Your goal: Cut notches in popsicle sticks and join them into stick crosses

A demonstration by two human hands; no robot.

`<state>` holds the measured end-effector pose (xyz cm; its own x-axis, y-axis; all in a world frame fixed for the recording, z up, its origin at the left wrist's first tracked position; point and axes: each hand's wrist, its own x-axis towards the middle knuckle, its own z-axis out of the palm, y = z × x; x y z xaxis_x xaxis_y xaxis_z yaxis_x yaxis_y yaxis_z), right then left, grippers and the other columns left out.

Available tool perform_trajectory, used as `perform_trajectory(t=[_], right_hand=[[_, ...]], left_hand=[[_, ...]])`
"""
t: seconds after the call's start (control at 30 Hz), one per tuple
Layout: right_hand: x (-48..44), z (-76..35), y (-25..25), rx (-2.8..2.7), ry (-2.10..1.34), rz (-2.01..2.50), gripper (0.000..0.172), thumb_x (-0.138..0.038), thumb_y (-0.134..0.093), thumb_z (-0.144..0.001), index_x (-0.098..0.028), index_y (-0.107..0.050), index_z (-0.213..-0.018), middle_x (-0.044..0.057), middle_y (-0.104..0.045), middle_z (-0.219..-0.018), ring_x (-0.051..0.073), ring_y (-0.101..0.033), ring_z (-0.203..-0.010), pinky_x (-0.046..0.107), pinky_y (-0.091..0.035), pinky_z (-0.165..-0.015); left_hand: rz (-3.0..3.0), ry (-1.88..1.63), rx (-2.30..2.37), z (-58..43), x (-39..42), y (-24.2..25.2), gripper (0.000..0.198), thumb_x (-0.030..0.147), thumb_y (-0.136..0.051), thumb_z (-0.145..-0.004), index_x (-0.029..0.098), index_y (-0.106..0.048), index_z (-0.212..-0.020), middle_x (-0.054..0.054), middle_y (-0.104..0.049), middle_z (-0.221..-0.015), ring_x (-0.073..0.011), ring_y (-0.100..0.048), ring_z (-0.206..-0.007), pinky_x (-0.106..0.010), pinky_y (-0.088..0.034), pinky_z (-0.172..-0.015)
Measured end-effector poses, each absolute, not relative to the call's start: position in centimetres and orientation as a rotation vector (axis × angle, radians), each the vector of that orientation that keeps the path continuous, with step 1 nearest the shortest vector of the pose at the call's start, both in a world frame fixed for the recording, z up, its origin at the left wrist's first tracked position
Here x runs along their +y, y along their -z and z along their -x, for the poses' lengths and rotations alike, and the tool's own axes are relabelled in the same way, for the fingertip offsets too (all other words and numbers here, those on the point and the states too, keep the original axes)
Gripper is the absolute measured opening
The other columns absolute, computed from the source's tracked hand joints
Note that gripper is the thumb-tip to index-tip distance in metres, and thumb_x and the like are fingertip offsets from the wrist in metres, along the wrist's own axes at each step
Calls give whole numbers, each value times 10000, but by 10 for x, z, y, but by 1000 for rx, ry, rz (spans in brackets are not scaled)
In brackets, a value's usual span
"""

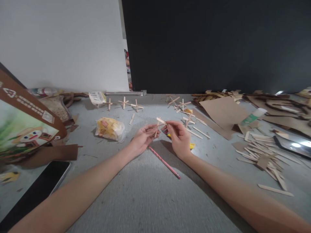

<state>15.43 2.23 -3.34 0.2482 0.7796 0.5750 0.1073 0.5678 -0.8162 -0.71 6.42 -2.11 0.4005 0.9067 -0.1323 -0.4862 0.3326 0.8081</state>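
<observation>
My left hand [143,138] is closed on a small piece of crossed craft sticks [157,129], held just above the table. My right hand [180,137] pinches the end of a pale craft stick [161,120] that lies over the top of the crossed ones; whether they are joined there I cannot tell. A pink pencil [165,162] rests on the table below both hands. Something yellow [192,146], partly hidden, sits under my right hand. Further back stand several star-like stick pieces, among them one at the left [124,103] and one at the right [183,104].
Loose craft sticks [252,152] pile up at the right, near a glue stick [254,116], cardboard [218,111] and a phone [291,144]. On the left are a yellow packet [109,128], another phone [41,187] and a printed brown box [26,126]. Dark and white panels border the back.
</observation>
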Motion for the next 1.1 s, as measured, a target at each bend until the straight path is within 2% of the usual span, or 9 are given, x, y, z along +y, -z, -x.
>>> perform_trajectory(t=[0.3, 0.53, 0.73, 0.93, 1.1], right_hand=[[27, -155, 37, -1295, -599, 949, 189, -416, -696, -964, -238, -731, -1016, 15, -724, -826, 144, -638, -677, 289, -536, -625], [29, -155, 35, -1347, -666, 948, 196, -415, -689, -964, -232, -719, -1027, 3, -715, -820, 129, -594, -643, 284, -523, -619], [29, -156, 35, -1352, -731, 944, 228, -439, -712, -951, -223, -716, -1023, -2, -704, -775, 141, -623, -654, 295, -541, -626], [28, -157, 35, -1345, -737, 927, 206, -419, -721, -954, -221, -714, -1012, -11, -687, -755, 131, -601, -631, 285, -505, -610], [28, -159, 35, -1328, -736, 931, 177, -390, -740, -929, -222, -733, -987, -7, -695, -763, 131, -600, -634, 291, -503, -612]], left_hand=[[-782, -981, 626, 6, 61, 18, 219, 71, -894, -708, 136, -793, -891, -35, -747, -745, -124, -701, -711, -231, -556, -721], [-943, -1022, 534, 6, 57, 19, 254, 215, -948, -712, 142, -781, -889, -19, -721, -739, -118, -659, -698, -244, -535, -738], [-1065, -1107, 538, 4, 55, 24, 403, 317, -963, -720, 179, -683, -975, 7, -725, -723, -157, -700, -706, -303, -543, -788], [-1139, -1156, 570, 3, 56, 30, 525, 381, -962, -728, 203, -574, -1033, 14, -740, -719, -172, -719, -709, -314, -533, -791], [-1205, -1164, 575, 4, 50, 23, 576, 463, -957, -730, 218, -543, -1045, 18, -737, -707, -172, -713, -711, -311, -535, -778]])
